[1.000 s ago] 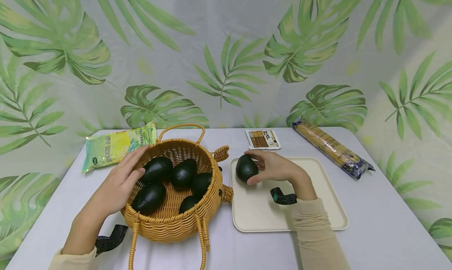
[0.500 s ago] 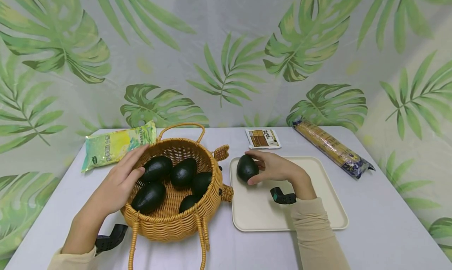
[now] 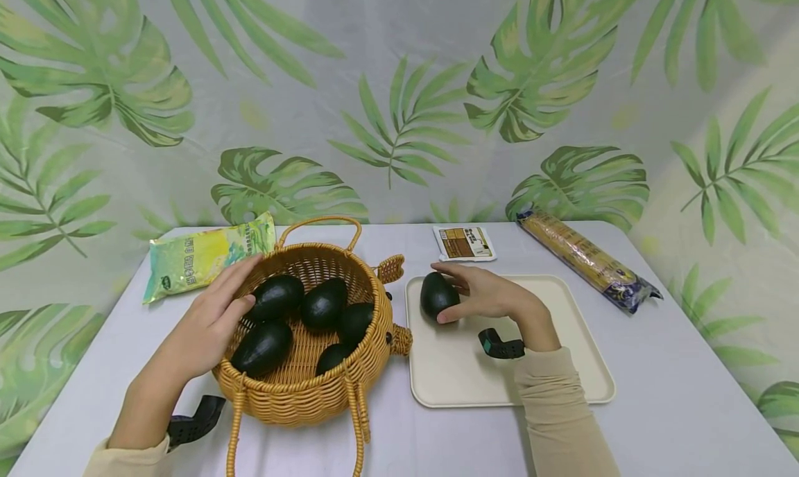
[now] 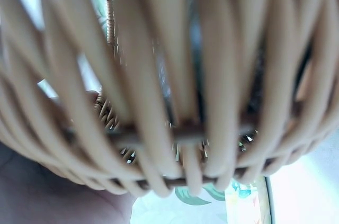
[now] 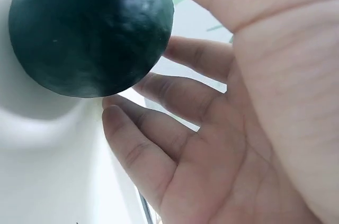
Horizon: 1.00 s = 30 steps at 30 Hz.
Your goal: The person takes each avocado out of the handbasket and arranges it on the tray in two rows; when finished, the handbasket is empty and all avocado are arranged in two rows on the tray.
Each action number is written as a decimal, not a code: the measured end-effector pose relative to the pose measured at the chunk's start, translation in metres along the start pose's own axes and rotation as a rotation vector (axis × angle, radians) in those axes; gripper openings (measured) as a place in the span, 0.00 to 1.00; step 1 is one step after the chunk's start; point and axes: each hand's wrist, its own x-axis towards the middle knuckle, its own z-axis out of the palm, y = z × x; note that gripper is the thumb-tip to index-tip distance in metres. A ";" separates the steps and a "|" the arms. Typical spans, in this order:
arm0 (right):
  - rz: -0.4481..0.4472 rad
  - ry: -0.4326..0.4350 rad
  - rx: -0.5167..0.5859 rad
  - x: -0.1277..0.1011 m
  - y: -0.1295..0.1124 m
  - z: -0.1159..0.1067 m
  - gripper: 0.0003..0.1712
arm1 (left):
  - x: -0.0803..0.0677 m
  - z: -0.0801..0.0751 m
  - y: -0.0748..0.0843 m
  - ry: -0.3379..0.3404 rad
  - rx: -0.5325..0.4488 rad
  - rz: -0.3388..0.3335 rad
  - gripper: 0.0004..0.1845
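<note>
With the right hand (image 3: pixel 493 297) loosely cupping the avocado (image 3: pixel 437 295) on the tray (image 3: pixel 587 380), fingers half open, it could roll toward the basket (image 3: pixel 299 394), whose rim the left hand's (image 3: pixel 209 324) straight fingers rest on.

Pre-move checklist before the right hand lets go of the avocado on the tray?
1. Avocado resting on tray: ok, it sits at the tray's near-left corner.
2. Right hand contact: ok, thumb and fingers around the avocado, fingers loosening.
3. Will the avocado stay put: cannot tell, it is round.
4. Left hand steadying basket: ok, it rests on the rim.
5. Avocados left in the basket: ok, five visible.
6. Free tray space: ok, most is bare.
</note>
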 end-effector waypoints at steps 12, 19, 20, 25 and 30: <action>0.013 0.046 -0.058 0.001 0.000 -0.001 0.55 | 0.000 0.000 0.000 0.005 0.000 0.002 0.32; 0.039 0.061 -0.066 0.001 0.002 -0.001 0.55 | 0.000 0.000 0.001 0.004 -0.004 0.001 0.32; 0.040 0.061 -0.068 0.001 0.002 -0.001 0.56 | 0.000 0.000 0.001 0.003 -0.005 0.001 0.31; 0.043 0.054 -0.045 0.000 0.003 -0.001 0.57 | 0.000 0.000 0.001 -0.002 -0.007 -0.001 0.31; 0.037 0.052 -0.046 -0.003 0.002 -0.002 0.57 | 0.000 0.000 0.001 -0.007 -0.002 -0.007 0.32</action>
